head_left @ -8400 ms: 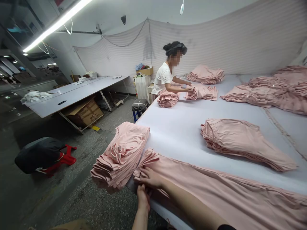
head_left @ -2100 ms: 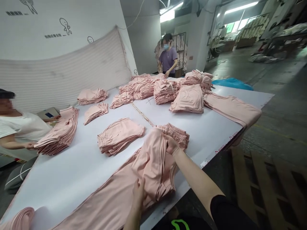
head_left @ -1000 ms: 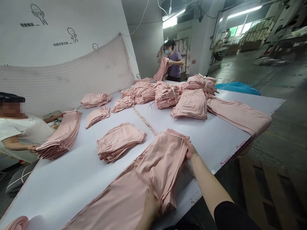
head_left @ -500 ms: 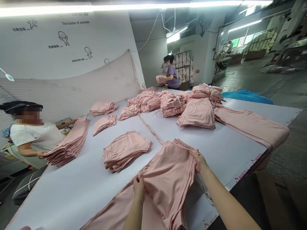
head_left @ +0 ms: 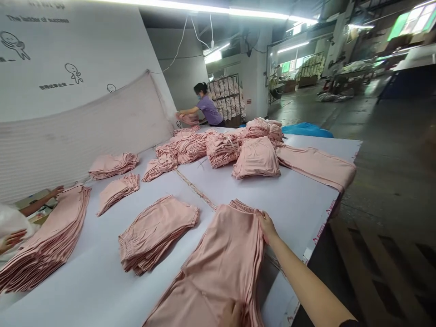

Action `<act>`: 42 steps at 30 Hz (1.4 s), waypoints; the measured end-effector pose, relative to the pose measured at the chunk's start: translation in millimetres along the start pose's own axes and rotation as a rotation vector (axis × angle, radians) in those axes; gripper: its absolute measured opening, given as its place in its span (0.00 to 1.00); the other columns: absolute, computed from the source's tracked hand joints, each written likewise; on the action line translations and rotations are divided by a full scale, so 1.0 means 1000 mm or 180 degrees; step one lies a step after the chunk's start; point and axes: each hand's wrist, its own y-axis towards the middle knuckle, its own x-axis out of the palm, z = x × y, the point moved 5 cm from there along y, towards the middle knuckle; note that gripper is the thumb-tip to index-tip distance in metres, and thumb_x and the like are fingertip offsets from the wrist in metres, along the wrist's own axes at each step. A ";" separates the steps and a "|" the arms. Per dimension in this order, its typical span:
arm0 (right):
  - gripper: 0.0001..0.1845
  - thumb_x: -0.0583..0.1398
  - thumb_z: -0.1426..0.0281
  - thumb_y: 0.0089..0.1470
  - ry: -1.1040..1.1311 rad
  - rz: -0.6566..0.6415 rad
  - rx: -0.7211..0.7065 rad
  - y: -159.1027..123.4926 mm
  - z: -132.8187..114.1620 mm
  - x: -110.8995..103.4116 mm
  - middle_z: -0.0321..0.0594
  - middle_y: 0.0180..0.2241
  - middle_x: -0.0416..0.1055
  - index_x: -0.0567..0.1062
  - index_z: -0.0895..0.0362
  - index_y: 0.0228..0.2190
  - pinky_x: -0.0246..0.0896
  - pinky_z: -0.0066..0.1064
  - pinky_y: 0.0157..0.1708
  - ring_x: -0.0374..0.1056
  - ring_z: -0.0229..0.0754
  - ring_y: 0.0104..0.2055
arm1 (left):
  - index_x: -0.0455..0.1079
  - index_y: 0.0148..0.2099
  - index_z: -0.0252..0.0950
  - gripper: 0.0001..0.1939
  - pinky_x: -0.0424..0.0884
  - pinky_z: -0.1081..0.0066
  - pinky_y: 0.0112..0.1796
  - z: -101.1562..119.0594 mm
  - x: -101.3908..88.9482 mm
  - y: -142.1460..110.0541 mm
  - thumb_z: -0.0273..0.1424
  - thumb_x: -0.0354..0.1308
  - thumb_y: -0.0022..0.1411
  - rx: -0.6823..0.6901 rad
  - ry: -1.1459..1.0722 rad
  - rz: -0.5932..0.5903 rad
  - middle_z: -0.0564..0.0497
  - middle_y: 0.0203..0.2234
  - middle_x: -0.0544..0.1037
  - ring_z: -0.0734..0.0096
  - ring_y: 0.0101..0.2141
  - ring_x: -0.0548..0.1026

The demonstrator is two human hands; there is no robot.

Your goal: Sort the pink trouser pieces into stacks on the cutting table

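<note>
A pair of pink elastic-waist trousers (head_left: 221,245) lies lengthwise over the table in front of me, on top of further pink layers. Its gathered waistband points away from me. My right hand (head_left: 267,226) pinches the right edge of the trousers just below the waistband. At the bottom of the view, my left hand (head_left: 232,314) rests on the trouser leg with fingers curled into the cloth; the frame edge cuts off part of it. Left of the trousers sits a folded stack of pink trousers (head_left: 158,234), which neither hand touches.
Pink garment piles (head_left: 190,147) and a tied bundle (head_left: 223,150) stand farther back on the white table (head_left: 289,195). A long pink stack (head_left: 51,245) lies at left beside a co-worker's arm (head_left: 41,200). Another person (head_left: 209,109) handles pink cloth at the far end.
The view has swung right. My left hand has moved down the trousers, away from the upper left edge, and the cloth lies flatter. The far co-worker now leans over the table, arms stretched out.
</note>
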 end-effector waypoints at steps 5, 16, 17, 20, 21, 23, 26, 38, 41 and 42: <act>0.17 0.53 0.63 0.55 -0.0884 0.0284 -0.0815 -0.014 -0.026 -0.014 0.48 0.47 0.69 0.73 0.57 0.43 0.58 0.41 0.50 0.63 0.49 0.51 | 0.70 0.37 0.37 0.10 0.66 0.64 0.41 0.049 -0.019 0.028 0.35 0.51 0.55 0.0376 -0.0401 -0.0213 0.45 0.34 0.75 0.63 0.36 0.72; 0.09 0.60 0.71 0.52 -0.3693 -0.0236 -0.1713 -0.039 -0.062 0.024 0.47 0.38 0.71 0.71 0.59 0.38 0.53 0.39 0.41 0.63 0.51 0.43 | 0.65 0.46 0.37 0.25 0.67 0.69 0.33 0.088 -0.037 0.101 0.43 0.62 0.47 -0.0764 -0.2967 -0.0209 0.45 0.41 0.70 0.67 0.37 0.71; 0.09 0.61 0.71 0.52 -0.3746 -0.0277 -0.1729 -0.039 -0.062 0.026 0.47 0.37 0.72 0.71 0.59 0.37 0.52 0.40 0.41 0.63 0.51 0.43 | 0.63 0.47 0.38 0.25 0.68 0.69 0.33 0.086 -0.037 0.099 0.43 0.61 0.48 -0.0876 -0.3149 -0.0252 0.46 0.42 0.70 0.68 0.37 0.71; 0.04 0.57 0.75 0.53 -0.3826 -0.0320 -0.1793 -0.041 -0.061 0.027 0.46 0.33 0.72 0.71 0.59 0.33 0.51 0.40 0.42 0.63 0.50 0.41 | 0.60 0.48 0.40 0.22 0.70 0.67 0.35 0.084 -0.043 0.093 0.43 0.58 0.53 -0.1149 -0.3668 -0.0301 0.46 0.46 0.69 0.69 0.39 0.72; 0.06 0.54 0.78 0.54 -0.3825 -0.0317 -0.1812 -0.043 -0.061 0.026 0.46 0.31 0.72 0.71 0.59 0.32 0.51 0.41 0.42 0.63 0.50 0.40 | 0.60 0.48 0.40 0.21 0.71 0.66 0.36 0.084 -0.046 0.090 0.42 0.57 0.54 -0.1231 -0.3849 -0.0304 0.45 0.47 0.68 0.68 0.40 0.72; 0.12 0.50 0.81 0.55 -0.3703 -0.0316 -0.1914 -0.053 -0.065 0.024 0.45 0.30 0.71 0.71 0.58 0.28 0.52 0.42 0.42 0.62 0.49 0.39 | 0.61 0.48 0.39 0.19 0.72 0.65 0.38 0.086 -0.053 0.087 0.41 0.55 0.57 -0.1344 -0.4168 -0.0286 0.45 0.49 0.67 0.66 0.43 0.72; 0.11 0.52 0.78 0.55 -0.2962 -0.0665 -0.2411 -0.087 -0.085 0.032 0.46 0.35 0.70 0.72 0.57 0.27 0.55 0.42 0.44 0.62 0.49 0.43 | 0.62 0.49 0.38 0.21 0.73 0.60 0.37 0.093 -0.069 0.082 0.46 0.51 0.59 -0.1315 -0.4482 -0.0391 0.46 0.45 0.70 0.65 0.40 0.73; 0.23 0.58 0.61 0.53 -0.0256 -0.3877 -0.3215 -0.306 -0.114 0.093 0.50 0.55 0.64 0.68 0.57 0.49 0.60 0.37 0.54 0.60 0.47 0.57 | 0.69 0.42 0.35 0.15 0.69 0.75 0.32 -0.042 -0.191 -0.051 0.27 0.59 0.49 -0.0832 -0.3236 0.0775 0.56 0.25 0.77 0.74 0.28 0.74; 0.22 0.51 0.66 0.58 -0.0884 -0.3389 -0.2841 -0.287 -0.082 0.091 0.51 0.55 0.66 0.66 0.57 0.53 0.58 0.42 0.56 0.61 0.46 0.57 | 0.68 0.44 0.35 0.17 0.73 0.67 0.38 -0.113 -0.201 -0.098 0.27 0.58 0.49 -0.1186 -0.3220 0.1015 0.52 0.29 0.80 0.64 0.33 0.77; 0.22 0.48 0.69 0.59 -0.1341 -0.3137 -0.2611 -0.275 -0.067 0.092 0.51 0.55 0.66 0.66 0.57 0.54 0.57 0.44 0.57 0.60 0.46 0.58 | 0.69 0.43 0.35 0.17 0.73 0.65 0.37 -0.134 -0.204 -0.113 0.27 0.58 0.48 -0.1339 -0.3125 0.1152 0.51 0.28 0.80 0.63 0.32 0.78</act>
